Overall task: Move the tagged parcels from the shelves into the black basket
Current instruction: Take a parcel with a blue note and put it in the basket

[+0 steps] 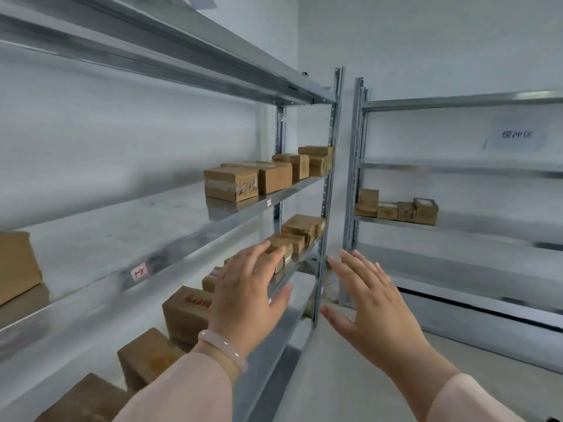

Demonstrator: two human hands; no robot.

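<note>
- The left grip (246,300), a bare hand, is held up in front of the left rack (330,178) with its fingers straight and spread, and nothing is grasped in it.
- Its fingertips are seen overlapping a small parcel (281,254) on the lower shelf; whether that parcel is touched cannot be told.
- The right grip (371,306) is likewise spread wide, palm turned away, and nothing is held. It is placed beside the left one but apart from it, before the gap between the two racks.
- A pale bracelet (222,348) is worn on the left wrist, and both forearms are covered by pink sleeves (182,388).
- A row of four parcels (274,176) is lined along the middle shelf of the left rack, the nearest one marked with dark handwriting.
- More brown parcels (185,312) are spread along the lower shelf, one of them stamped in red.
- A single parcel (15,263) is cut off by the picture's left edge on the middle shelf.
- A group of parcels (396,210) is set on the right rack (355,178), close to its left post.
- A paper sheet (515,137) with writing is fixed to the wall behind that rack.
</note>
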